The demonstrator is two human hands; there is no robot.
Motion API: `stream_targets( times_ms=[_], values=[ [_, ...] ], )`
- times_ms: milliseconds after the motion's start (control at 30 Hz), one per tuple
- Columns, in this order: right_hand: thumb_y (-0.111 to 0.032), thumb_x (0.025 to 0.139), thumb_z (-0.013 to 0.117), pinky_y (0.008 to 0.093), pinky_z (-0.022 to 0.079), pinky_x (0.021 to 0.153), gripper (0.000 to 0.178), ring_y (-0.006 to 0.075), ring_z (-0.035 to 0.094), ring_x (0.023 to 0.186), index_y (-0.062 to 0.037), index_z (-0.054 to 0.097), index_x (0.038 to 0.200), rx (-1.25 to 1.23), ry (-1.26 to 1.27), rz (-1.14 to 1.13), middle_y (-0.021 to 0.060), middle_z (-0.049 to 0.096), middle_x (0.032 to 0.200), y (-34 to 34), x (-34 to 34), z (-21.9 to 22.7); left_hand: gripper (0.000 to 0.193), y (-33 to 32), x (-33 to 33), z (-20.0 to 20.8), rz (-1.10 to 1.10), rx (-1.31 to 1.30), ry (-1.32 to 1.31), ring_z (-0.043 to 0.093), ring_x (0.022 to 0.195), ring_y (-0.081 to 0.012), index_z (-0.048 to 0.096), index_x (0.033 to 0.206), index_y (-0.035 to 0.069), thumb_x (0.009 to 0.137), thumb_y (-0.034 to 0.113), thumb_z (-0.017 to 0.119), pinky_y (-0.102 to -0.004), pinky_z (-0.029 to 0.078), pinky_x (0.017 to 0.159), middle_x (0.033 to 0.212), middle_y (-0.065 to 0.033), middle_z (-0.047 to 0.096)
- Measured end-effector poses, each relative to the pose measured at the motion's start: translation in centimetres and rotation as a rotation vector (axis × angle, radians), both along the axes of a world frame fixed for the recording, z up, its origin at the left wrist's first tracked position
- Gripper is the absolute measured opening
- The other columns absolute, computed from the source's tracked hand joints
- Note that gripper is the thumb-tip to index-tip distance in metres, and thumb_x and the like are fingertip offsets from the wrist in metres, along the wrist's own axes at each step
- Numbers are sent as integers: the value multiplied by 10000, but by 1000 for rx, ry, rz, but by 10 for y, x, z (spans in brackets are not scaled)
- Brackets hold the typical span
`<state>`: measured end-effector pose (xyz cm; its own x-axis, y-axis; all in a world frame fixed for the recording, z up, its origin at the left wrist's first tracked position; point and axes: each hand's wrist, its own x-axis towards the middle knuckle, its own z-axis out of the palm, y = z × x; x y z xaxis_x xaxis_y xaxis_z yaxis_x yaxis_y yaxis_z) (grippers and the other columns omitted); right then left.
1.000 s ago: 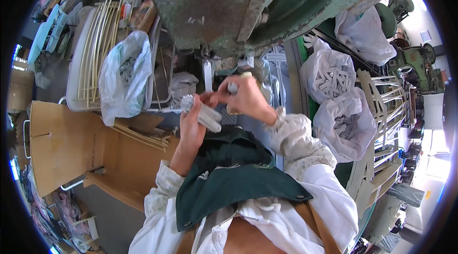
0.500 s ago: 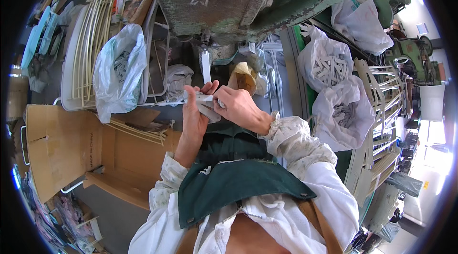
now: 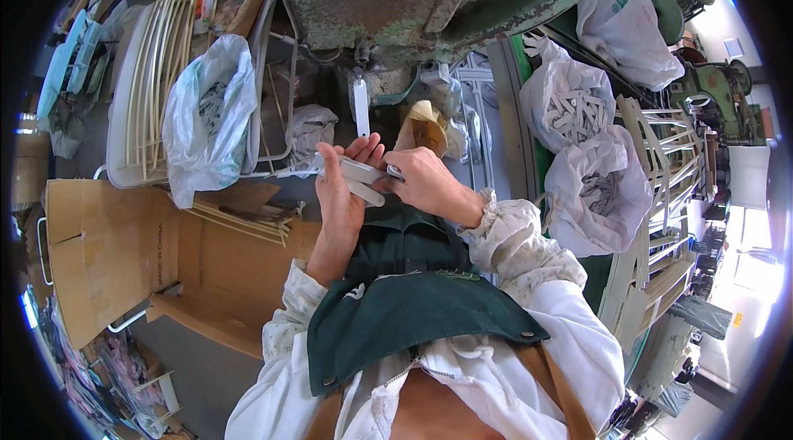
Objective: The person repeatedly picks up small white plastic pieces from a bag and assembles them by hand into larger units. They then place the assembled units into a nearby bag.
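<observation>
Flat pale-grey metal strips (image 3: 360, 172) with rounded ends lie across my left hand (image 3: 334, 207), which is closed on them between thumb and palm. My right hand (image 3: 431, 185) is beside them on the right, its thumb and forefinger pinched on a small shiny metal piece. Most of that piece is hidden by the fingers, so whether it is another strip I cannot tell. Just beyond my left fingertips, a narrow white strip (image 3: 361, 108) with a small hole hangs from the underside of a worn green machine (image 3: 363, 2).
White bags holding similar strips stand on the left (image 3: 183, 130) and on the right (image 3: 568, 80). An open cardboard box (image 3: 107, 250) is at the near left, with thin rods above it. Beyond my right hand lies a brownish-yellow bag (image 3: 423, 128). Slatted racks (image 3: 652, 217) line the right side.
The strips in my left hand now show more fully and fanned apart. My right hand has shifted a little to the right, and a shiny metal end shows at its fingertips.
</observation>
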<state>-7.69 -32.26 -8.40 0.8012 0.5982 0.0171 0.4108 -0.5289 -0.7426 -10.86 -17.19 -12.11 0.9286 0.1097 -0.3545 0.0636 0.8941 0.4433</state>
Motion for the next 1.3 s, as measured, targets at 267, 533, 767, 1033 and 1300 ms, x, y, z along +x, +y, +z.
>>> stream_targets(
  times_ms=[267, 533, 767, 1033, 1300],
  values=[
    [-125, 867, 648, 261, 458, 515, 149, 99, 561, 549, 19, 620, 893, 530, 510, -378, 35, 636, 677, 10, -7, 18, 331, 24, 2, 0, 63, 178, 27, 516, 619, -101, 556, 941, 48, 894, 372, 610, -250, 453, 582, 959, -104, 616],
    [-70, 896, 579, 305, 458, 617, 83, 179, 551, 633, 11, 561, 891, 556, 142, -680, 134, 595, 721, 69, -44, -28, 193, -12, 4, 8, 351, 547, 256, 477, 548, -56, 595, 842, 28, 866, 196, 686, -203, 369, 486, 676, 10, 563],
    [-69, 861, 638, 329, 483, 713, 214, 212, 580, 711, 33, 583, 1040, 574, 137, -451, 120, 621, 808, 64, -41, -25, 212, -4, 15, -7, 372, 605, 281, 507, 595, -59, 593, 856, 23, 850, 201, 706, -204, 391, 514, 715, 7, 573],
    [-158, 794, 751, 199, 346, 406, 217, 43, 472, 525, -16, 622, 897, 702, 989, -323, -7, 562, 675, 30, 1, -5, 213, 10, -1, 3, 196, 615, 96, 499, 638, -48, 645, 936, -1, 874, 200, 678, -199, 392, 527, 748, 7, 577],
    [-268, 836, 712, 221, 384, 434, 302, 57, 492, 503, 12, 626, 908, 629, 456, -457, 33, 629, 706, 37, 20, -5, 190, 41, -6, 29, -22, 965, 76, 442, 461, -26, 677, 821, -10, 852, 177, 685, -176, 286, 430, 585, -36, 616]
  ],
)
